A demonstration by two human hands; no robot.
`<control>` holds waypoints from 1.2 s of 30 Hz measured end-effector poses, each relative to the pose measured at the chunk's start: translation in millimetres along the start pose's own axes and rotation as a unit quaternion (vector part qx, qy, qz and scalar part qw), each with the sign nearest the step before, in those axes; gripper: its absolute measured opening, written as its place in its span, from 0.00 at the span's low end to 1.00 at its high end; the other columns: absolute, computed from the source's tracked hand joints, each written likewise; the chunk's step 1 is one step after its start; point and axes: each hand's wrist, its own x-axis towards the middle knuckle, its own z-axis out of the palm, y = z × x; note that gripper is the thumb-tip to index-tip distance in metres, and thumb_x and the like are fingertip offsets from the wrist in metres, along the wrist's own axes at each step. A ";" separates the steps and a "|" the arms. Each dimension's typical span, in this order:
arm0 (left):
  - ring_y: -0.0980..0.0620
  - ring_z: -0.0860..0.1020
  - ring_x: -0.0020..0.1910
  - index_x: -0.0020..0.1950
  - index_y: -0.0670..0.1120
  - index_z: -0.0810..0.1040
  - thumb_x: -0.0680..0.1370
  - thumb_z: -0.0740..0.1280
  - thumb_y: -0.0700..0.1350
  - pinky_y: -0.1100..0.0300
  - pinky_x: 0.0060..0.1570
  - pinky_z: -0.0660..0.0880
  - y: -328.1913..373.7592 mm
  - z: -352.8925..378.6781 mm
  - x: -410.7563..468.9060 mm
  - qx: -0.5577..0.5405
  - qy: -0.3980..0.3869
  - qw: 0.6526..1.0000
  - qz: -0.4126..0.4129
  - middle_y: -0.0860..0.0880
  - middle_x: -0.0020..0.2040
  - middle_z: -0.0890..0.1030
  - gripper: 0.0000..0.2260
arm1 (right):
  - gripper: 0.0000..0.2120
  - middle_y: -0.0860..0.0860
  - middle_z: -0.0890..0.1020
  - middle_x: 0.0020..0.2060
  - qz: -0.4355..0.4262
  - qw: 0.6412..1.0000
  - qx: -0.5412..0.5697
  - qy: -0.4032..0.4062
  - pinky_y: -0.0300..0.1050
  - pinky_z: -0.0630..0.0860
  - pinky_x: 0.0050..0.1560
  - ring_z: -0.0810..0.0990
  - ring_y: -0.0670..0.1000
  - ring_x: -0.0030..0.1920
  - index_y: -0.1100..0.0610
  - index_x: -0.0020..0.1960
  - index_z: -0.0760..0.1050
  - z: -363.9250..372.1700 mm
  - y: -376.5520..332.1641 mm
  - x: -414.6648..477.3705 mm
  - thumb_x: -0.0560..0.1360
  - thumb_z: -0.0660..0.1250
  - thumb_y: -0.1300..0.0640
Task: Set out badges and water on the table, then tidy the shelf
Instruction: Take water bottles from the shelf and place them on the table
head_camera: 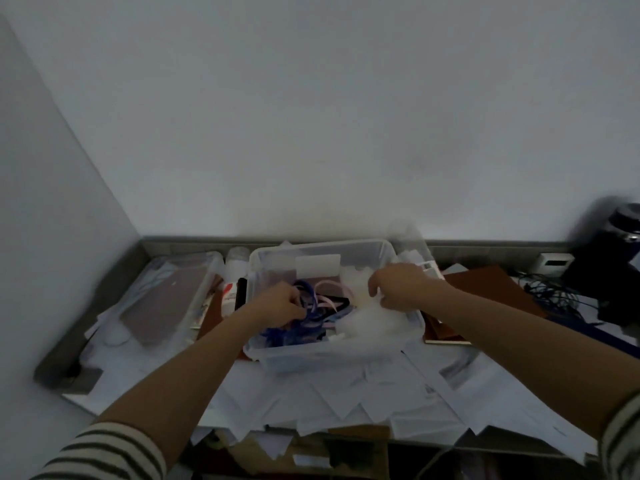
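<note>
Dim light, a plain white wall (311,116) behind, and down below a grey-edged surface (90,317) buried in loose papers (346,393). Starting at the left, a flat clear case (166,299) lies tilted on the papers with something brownish inside it. Just beside it stands a pale bottle (237,260), too blurred to read.

On to the middle, and both bare forearms reach forward out of striped sleeves (104,452) into a clear plastic bin (322,358) that sits on the papers. The left hand (280,304) is inside the bin at its left side, fingers curled tight around a tangle of blue lanyards (308,306). There are the badge straps, in the bin, with pink lanyards (332,296) looped right beside the blue ones. The right hand (398,285) is over the bin's right half, fingers bent down onto crumpled white plastic (370,318). Whether it really grips that stuff I cannot tell through the blur.

Further right, a brown folder (491,289) lies flat beside the bin, then a knot of dark cables (550,296), and at the far edge a dark bulky object (616,265), smeared and unclear.
</note>
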 end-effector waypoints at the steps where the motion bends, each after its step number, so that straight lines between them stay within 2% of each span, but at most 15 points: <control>1: 0.51 0.72 0.29 0.32 0.44 0.69 0.76 0.68 0.41 0.62 0.31 0.68 -0.3 3.0 1.1 0.060 -0.012 0.998 -0.002 0.48 0.30 0.73 0.14 | 0.12 0.51 0.79 0.56 -0.009 0.999 -0.036 -0.015 0.47 0.74 0.57 0.77 0.52 0.55 0.49 0.59 0.76 1.1 -0.6 2.5 0.76 0.67 0.55; 3: 0.52 0.69 0.30 0.32 0.45 0.67 0.75 0.68 0.41 0.60 0.32 0.66 -1.8 9.7 1.4 0.161 -0.029 0.986 -0.018 0.48 0.31 0.69 0.14 | 0.11 0.52 0.79 0.52 -0.030 0.994 -0.098 -0.042 0.46 0.74 0.52 0.78 0.53 0.52 0.52 0.56 0.75 3.6 -2.1 3.8 0.75 0.69 0.54; 5: 0.50 0.70 0.31 0.34 0.42 0.72 0.76 0.66 0.42 0.56 0.35 0.70 0.0 17.9 0.3 0.243 -0.056 0.968 -0.025 0.46 0.32 0.72 0.11 | 0.10 0.53 0.80 0.50 -0.061 0.986 -0.151 -0.041 0.45 0.71 0.45 0.79 0.53 0.50 0.55 0.55 0.76 7.4 -4.3 3.9 0.75 0.69 0.54; 7: 0.45 0.75 0.38 0.43 0.38 0.79 0.78 0.64 0.42 0.53 0.43 0.74 3.3 24.9 -1.6 0.297 -0.084 0.951 -0.017 0.41 0.39 0.78 0.09 | 0.10 0.54 0.80 0.51 -0.091 0.978 -0.185 -0.035 0.45 0.70 0.45 0.80 0.54 0.50 0.56 0.55 0.76 11.4 -7.7 6.4 0.75 0.68 0.55; 9: 0.42 0.77 0.47 0.53 0.36 0.80 0.79 0.63 0.42 0.53 0.49 0.74 6.0 27.7 -3.8 0.309 -0.101 0.945 -0.018 0.38 0.49 0.81 0.11 | 0.12 0.55 0.80 0.52 -0.108 0.972 -0.202 -0.051 0.45 0.70 0.46 0.80 0.54 0.51 0.57 0.57 0.76 15.1 -11.5 10.6 0.75 0.69 0.56; 10: 0.42 0.77 0.47 0.54 0.36 0.80 0.79 0.63 0.43 0.54 0.50 0.74 5.6 27.4 -3.7 0.307 -0.104 0.946 -0.021 0.39 0.51 0.81 0.12 | 0.13 0.55 0.80 0.52 -0.109 0.971 -0.202 -0.065 0.45 0.70 0.46 0.80 0.54 0.51 0.56 0.58 0.76 16.2 -13.2 11.9 0.74 0.70 0.56; 13: 0.46 0.76 0.41 0.48 0.39 0.82 0.78 0.66 0.46 0.56 0.43 0.73 10.1 13.8 -5.3 0.249 -0.065 0.966 -0.024 0.42 0.44 0.81 0.11 | 0.12 0.55 0.79 0.52 -0.113 0.976 -0.168 -0.078 0.43 0.69 0.45 0.77 0.54 0.47 0.57 0.59 0.74 11.8 -7.2 21.9 0.77 0.66 0.57; 16: 0.49 0.77 0.43 0.48 0.41 0.81 0.79 0.64 0.46 0.59 0.44 0.73 15.5 -16.4 -20.3 0.170 0.063 0.983 0.008 0.47 0.44 0.80 0.10 | 0.15 0.55 0.78 0.59 -0.103 0.990 -0.085 -0.038 0.44 0.74 0.53 0.77 0.55 0.57 0.56 0.65 0.73 -4.4 -0.3 40.6 0.79 0.63 0.56; 19: 0.58 0.77 0.44 0.53 0.54 0.80 0.78 0.61 0.55 0.66 0.45 0.72 -6.9 -48.8 -41.0 0.152 0.210 0.966 -0.007 0.58 0.49 0.80 0.10 | 0.17 0.52 0.78 0.62 -0.101 0.994 0.014 0.043 0.45 0.73 0.56 0.77 0.53 0.59 0.51 0.67 0.73 -25.4 -6.5 65.6 0.79 0.62 0.50; 20: 0.59 0.78 0.43 0.50 0.58 0.79 0.77 0.61 0.58 0.63 0.45 0.75 -21.3 -57.2 -46.4 0.148 0.245 0.958 -0.024 0.59 0.47 0.80 0.10 | 0.17 0.50 0.79 0.61 -0.105 0.992 0.040 0.057 0.45 0.73 0.56 0.77 0.52 0.58 0.50 0.67 0.74 -32.1 -13.3 73.4 0.79 0.63 0.49; 22: 0.55 0.79 0.40 0.43 0.55 0.79 0.75 0.65 0.55 0.57 0.43 0.77 -59.3 -66.2 -53.6 0.081 0.290 0.950 -0.080 0.55 0.40 0.81 0.07 | 0.16 0.49 0.80 0.59 -0.122 0.987 0.074 0.080 0.45 0.73 0.55 0.78 0.52 0.57 0.48 0.66 0.75 -44.6 -32.8 85.5 0.79 0.62 0.49; 26: 0.46 0.78 0.40 0.43 0.39 0.80 0.77 0.66 0.42 0.60 0.37 0.72 -130.7 -68.1 -66.3 -0.029 0.304 0.928 -0.215 0.41 0.41 0.81 0.07 | 0.14 0.48 0.82 0.55 -0.162 0.969 0.134 0.126 0.46 0.76 0.54 0.80 0.51 0.53 0.49 0.63 0.78 -60.1 -83.1 105.7 0.78 0.63 0.50; 30: 0.46 0.75 0.38 0.44 0.40 0.75 0.77 0.66 0.41 0.56 0.37 0.74 -196.1 -64.2 -75.0 -0.142 0.279 0.891 -0.328 0.40 0.40 0.77 0.05 | 0.14 0.50 0.83 0.55 -0.210 0.953 0.167 0.139 0.49 0.77 0.54 0.80 0.52 0.52 0.50 0.61 0.79 -70.4 -142.8 139.6 0.78 0.63 0.51; 34: 0.45 0.74 0.36 0.37 0.43 0.68 0.78 0.65 0.42 0.50 0.44 0.78 -248.6 -66.2 -73.9 -0.182 0.279 0.869 -0.367 0.43 0.37 0.73 0.11 | 0.13 0.53 0.82 0.55 -0.222 0.942 0.220 0.120 0.48 0.76 0.56 0.80 0.53 0.54 0.54 0.61 0.79 -75.6 -202.6 190.3 0.77 0.65 0.54; 36: 0.45 0.75 0.35 0.37 0.43 0.68 0.78 0.65 0.42 0.49 0.44 0.79 -269.9 -70.3 -73.4 -0.208 0.293 0.850 -0.385 0.43 0.37 0.73 0.11 | 0.16 0.55 0.81 0.58 -0.200 0.947 0.237 0.085 0.48 0.75 0.59 0.79 0.55 0.57 0.57 0.63 0.77 -74.6 -232.8 219.1 0.77 0.67 0.54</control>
